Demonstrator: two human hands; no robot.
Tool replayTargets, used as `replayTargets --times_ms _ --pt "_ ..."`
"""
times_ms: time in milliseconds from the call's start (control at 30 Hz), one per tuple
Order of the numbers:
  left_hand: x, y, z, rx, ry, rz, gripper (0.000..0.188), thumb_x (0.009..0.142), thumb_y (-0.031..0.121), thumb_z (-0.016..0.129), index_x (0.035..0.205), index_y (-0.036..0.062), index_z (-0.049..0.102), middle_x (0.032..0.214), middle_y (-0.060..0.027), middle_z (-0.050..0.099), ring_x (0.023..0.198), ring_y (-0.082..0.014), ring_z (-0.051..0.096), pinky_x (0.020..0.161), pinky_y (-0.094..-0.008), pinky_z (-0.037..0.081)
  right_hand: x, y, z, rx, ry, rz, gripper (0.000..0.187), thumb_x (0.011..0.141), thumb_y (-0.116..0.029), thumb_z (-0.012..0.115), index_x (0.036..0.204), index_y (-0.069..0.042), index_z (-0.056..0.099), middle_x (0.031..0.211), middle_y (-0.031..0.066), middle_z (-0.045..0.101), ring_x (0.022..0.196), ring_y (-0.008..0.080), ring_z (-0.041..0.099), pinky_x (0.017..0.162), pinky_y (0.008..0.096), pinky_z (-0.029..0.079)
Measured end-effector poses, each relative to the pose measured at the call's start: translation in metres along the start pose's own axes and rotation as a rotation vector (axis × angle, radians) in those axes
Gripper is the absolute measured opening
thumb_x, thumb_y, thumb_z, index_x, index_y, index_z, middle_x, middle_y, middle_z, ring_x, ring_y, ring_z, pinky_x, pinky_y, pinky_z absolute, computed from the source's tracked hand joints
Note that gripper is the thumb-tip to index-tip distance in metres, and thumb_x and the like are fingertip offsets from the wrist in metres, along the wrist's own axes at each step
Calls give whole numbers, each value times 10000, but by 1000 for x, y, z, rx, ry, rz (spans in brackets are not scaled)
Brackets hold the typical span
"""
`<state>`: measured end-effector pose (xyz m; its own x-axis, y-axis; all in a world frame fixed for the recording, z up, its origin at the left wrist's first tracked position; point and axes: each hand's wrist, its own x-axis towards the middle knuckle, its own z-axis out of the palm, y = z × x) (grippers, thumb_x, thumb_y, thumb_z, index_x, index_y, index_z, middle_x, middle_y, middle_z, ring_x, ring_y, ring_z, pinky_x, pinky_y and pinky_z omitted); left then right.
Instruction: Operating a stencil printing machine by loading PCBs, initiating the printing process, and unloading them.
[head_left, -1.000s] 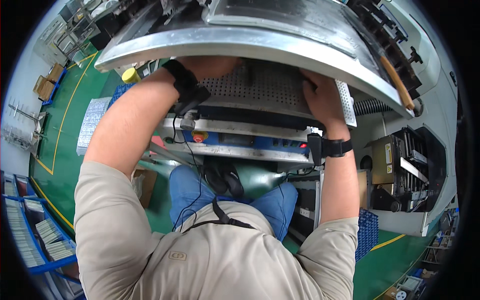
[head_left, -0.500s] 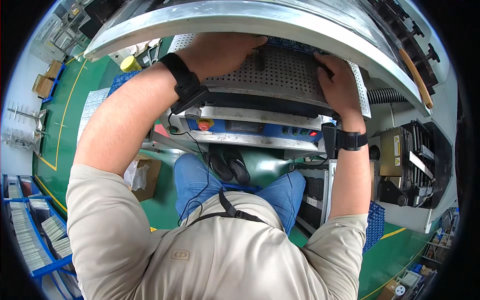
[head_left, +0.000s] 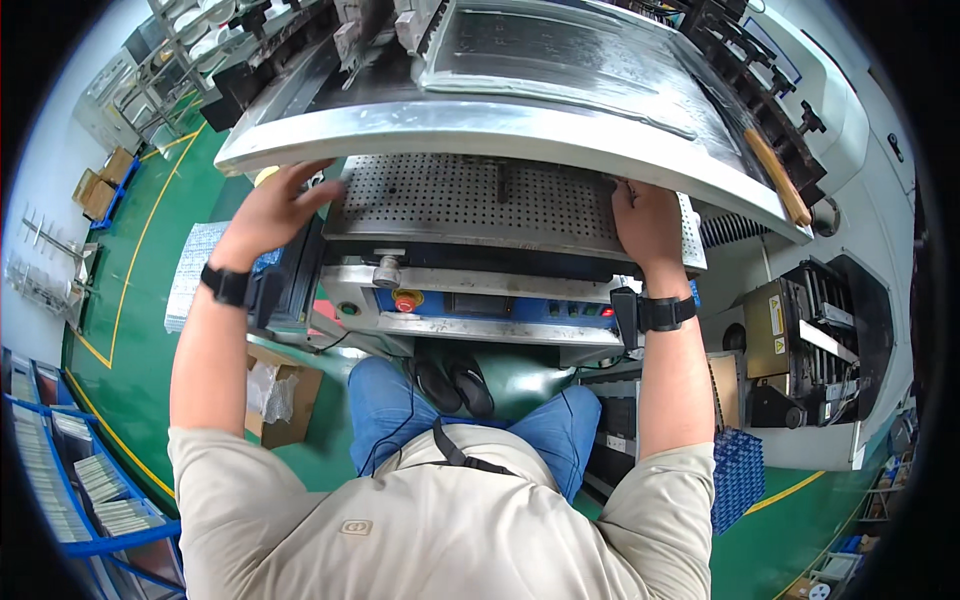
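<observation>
My left hand [head_left: 277,212] is raised at the left end of a perforated metal bed [head_left: 430,205], its fingers spread and nothing in them. Over the far right part of that bed, my right hand [head_left: 650,225] has its fingers bent close together. Its fingertips are partly hidden beneath the front bar of a silver screen frame [head_left: 500,130], so what they hold cannot be made out. The frame hangs above the bed, with grey smears on its top surface. A dark slim bar [head_left: 503,182] stands out at the middle of the bed.
Below the bed runs a blue control panel [head_left: 480,303] with a red stop button [head_left: 405,301]. A wooden-handled tool [head_left: 778,175] rests on the frame's right side. Left stands a dark side table [head_left: 292,290]; a cardboard box [head_left: 290,405] sits on the floor. Right is a black-and-metal unit [head_left: 800,335].
My left hand has moved left from the bed's middle to its left end, fingers now spread. My right hand has shifted slightly left and its fingers have drawn together. The view takes in more of the frame.
</observation>
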<state>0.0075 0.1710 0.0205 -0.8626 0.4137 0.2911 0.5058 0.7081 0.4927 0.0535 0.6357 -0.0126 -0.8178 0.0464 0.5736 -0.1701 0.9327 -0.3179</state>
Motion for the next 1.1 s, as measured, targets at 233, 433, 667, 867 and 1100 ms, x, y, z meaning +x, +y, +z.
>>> replayTargets --times_ms 233,433,667,867,1100 --pt "-78 -85 19 576 69 -352 630 942 465 641 1451 124 492 1500 -191 465 1366 -411 442 1094 -553 365 1 -2 0 -21 13 23 203 898 -158 595 967 2 699 919 250 683 903 448 637 819 500 510" --pt "-77 -80 23 649 52 -473 721 905 620 590 1482 202 475 1587 -150 361 1436 -435 334 1109 -666 272 -3 10 0 -62 17 13 217 901 -168 599 989 11 685 950 251 679 933 459 623 828 511 502" --pt "-88 -103 24 614 153 -484 766 854 668 620 1457 207 517 1561 -139 410 1433 -442 339 1134 -651 246 -13 -23 -17 -32 140 -161 172 882 -72 605 1022 -4 678 1040 214 678 1000 422 616 863 474 492" --pt "-82 -55 7 642 139 -610 743 839 638 656 1426 193 558 1542 -140 435 1402 -439 379 1122 -612 304 -143 -85 -28 329 -257 -298 181 831 -7 657 1008 -21 692 1006 153 683 938 330 651 843 414 516" --pt "-84 -73 8 579 215 -582 771 785 663 690 1401 213 584 1518 -127 468 1340 -441 441 1095 -585 350 -298 83 78 800 -363 979 359 951 -159 620 1307 -114 595 1142 37 663 954 199 659 798 371 550"
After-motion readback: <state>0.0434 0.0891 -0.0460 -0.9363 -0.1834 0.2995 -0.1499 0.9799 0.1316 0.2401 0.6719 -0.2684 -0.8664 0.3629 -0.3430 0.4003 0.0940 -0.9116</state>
